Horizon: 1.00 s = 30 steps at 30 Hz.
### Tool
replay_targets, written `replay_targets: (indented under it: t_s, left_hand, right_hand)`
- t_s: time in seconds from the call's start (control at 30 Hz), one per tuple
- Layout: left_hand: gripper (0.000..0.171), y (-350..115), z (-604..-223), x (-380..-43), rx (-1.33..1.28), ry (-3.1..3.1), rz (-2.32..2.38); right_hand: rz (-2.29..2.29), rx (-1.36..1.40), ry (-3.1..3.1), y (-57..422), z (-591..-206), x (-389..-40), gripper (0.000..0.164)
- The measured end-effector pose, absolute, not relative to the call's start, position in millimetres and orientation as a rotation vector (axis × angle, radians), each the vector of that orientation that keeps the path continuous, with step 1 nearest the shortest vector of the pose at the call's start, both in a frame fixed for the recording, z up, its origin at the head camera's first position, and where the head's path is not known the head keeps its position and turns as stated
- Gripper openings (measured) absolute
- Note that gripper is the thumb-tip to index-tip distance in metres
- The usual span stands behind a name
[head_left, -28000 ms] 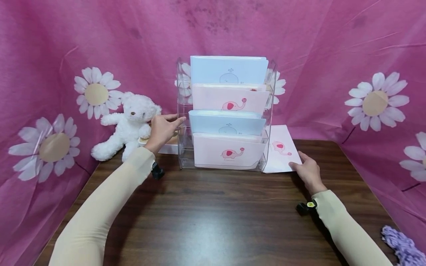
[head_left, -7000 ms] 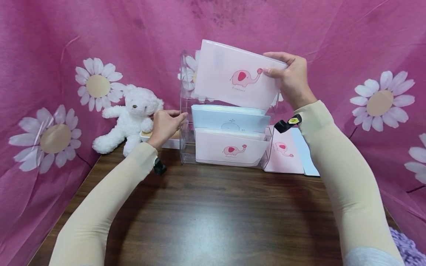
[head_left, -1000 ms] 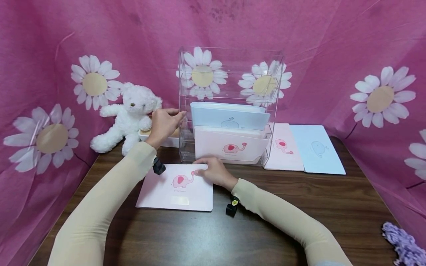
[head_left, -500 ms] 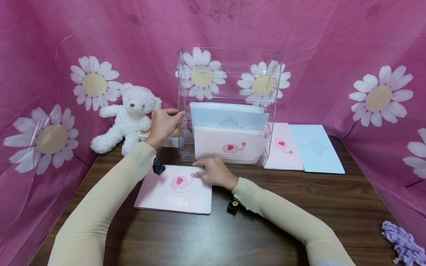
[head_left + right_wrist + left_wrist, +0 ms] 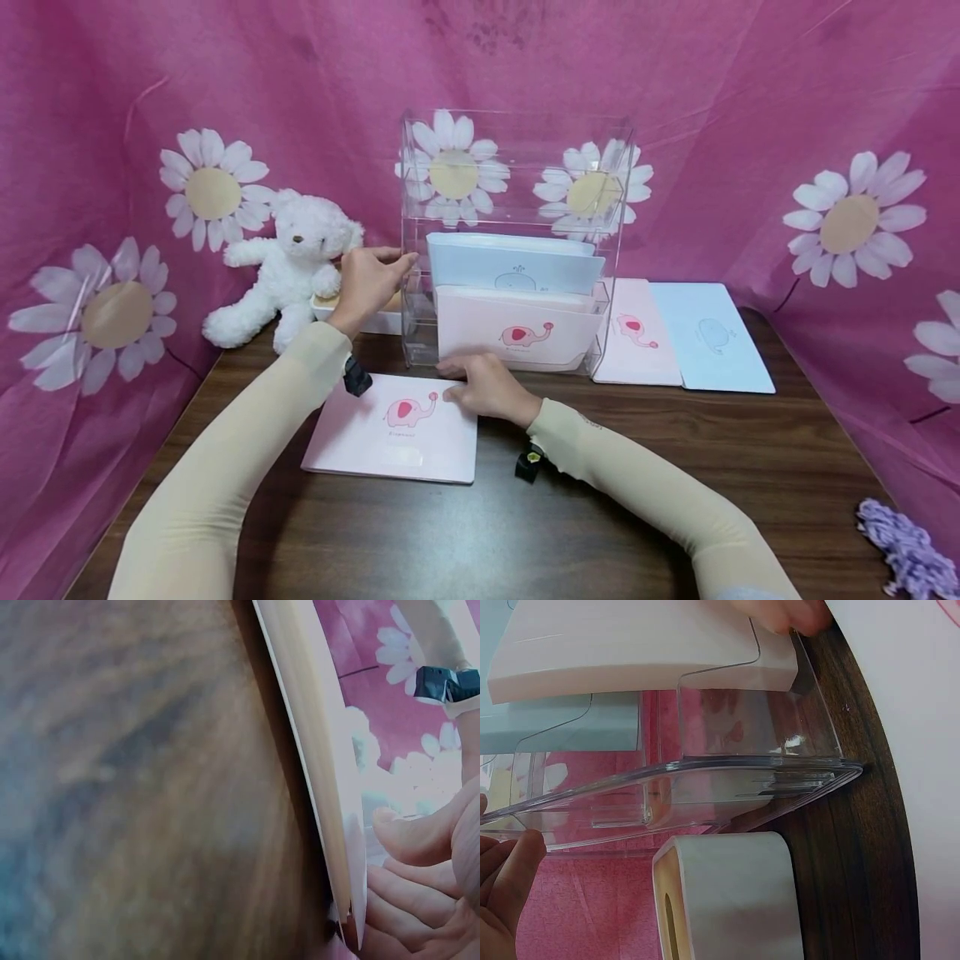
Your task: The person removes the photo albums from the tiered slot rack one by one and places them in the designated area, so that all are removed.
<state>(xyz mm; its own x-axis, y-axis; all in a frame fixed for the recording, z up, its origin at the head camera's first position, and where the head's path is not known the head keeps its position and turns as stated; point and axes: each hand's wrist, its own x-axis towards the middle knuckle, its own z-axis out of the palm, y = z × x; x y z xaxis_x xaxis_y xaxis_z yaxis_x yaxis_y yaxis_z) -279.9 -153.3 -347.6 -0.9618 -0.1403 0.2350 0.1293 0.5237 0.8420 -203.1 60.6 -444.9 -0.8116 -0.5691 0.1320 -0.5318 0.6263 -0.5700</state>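
A clear acrylic file rack (image 5: 517, 221) stands at the back of the table. My left hand (image 5: 371, 282) pinches the rack's left side wall between thumb and fingers. The left wrist view has the same hand (image 5: 504, 889) at that wall's edge. A pink folder (image 5: 352, 442) with an elephant print lies flat in front of the rack. My right hand (image 5: 489, 387) is at its upper right corner, fingers extended along the far edge and thumb beside the corner. In the right wrist view the folder's pale edge (image 5: 322, 761) runs past the thumb, which is apart from it.
A blue whale folder (image 5: 517, 260) and a pink elephant folder (image 5: 480, 333) fill the lower pockets. Right of the rack lie another pink folder (image 5: 641, 342) and a blue one (image 5: 712, 333). A white teddy bear (image 5: 288, 267) and a white box (image 5: 384, 321) are at left.
Half a minute ago the rack held folders in all its visible tiers; the upper ones have left. The pink folder was lifted out and laid down in front. Just now my right thumb draws back off it.
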Motion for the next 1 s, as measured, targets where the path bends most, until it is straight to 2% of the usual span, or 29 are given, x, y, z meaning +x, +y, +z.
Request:
replay_targets:
  t_s: [0.23, 0.43, 1.0]
  left_hand:
    - [0.041, -153.4, -348.8, -280.0, 0.03, -2.498, -1.449]
    - [0.043, -153.3, -348.1, -278.9, 0.029, -2.507, -1.446]
    - [0.046, -153.8, -347.8, -280.4, 0.029, -2.507, -1.418]
  right_hand:
    - [-1.117, -0.984, 2.733, 64.3, -447.6, -206.8, 0.046]
    - [-1.264, -0.958, 2.669, 66.2, -442.8, -205.5, 0.044]
    - [-1.531, -1.015, 2.464, 87.3, -396.1, -197.1, 0.052]
